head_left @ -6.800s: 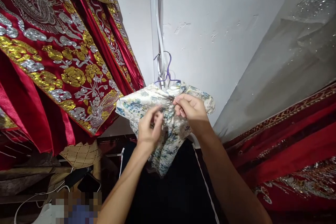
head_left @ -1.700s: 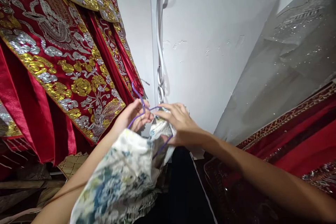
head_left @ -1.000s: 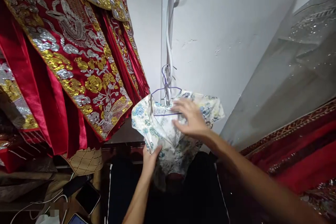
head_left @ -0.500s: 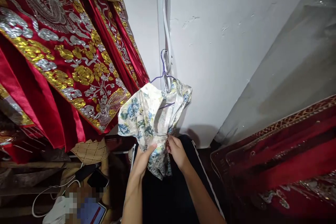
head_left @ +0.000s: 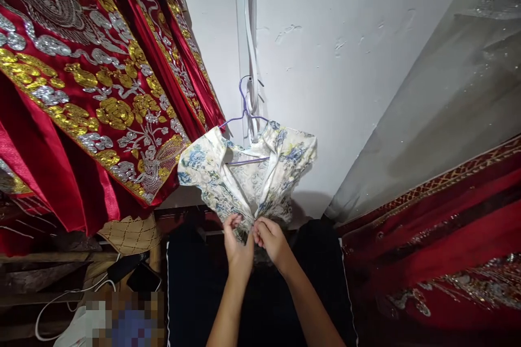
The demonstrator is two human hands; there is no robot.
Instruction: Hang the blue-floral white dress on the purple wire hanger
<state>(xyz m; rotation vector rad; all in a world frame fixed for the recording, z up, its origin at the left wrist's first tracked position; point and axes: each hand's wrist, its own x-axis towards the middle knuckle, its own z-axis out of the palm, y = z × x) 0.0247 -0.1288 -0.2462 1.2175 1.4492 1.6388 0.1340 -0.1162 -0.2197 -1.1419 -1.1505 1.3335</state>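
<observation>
A small white garment with a blue floral print hangs on a purple wire hanger, hooked into a white looped strap on the wall. Both of my hands are raised to its lower front. My left hand and my right hand sit side by side, fingers pinched on the bottom edges of the garment where its two front panels meet. The top of the garment gapes open around the hanger bar.
Red satin robes with gold and silver embroidery hang close on the left. A grey sequinned fabric and more red embroidered cloth fill the right. Black fabric lies below; a phone and cables lie lower left.
The garment came off the strap onto my left arm, then went back up on its hanger. Since half a second ago it has turned front-on and my hands have closed together at its hem.
</observation>
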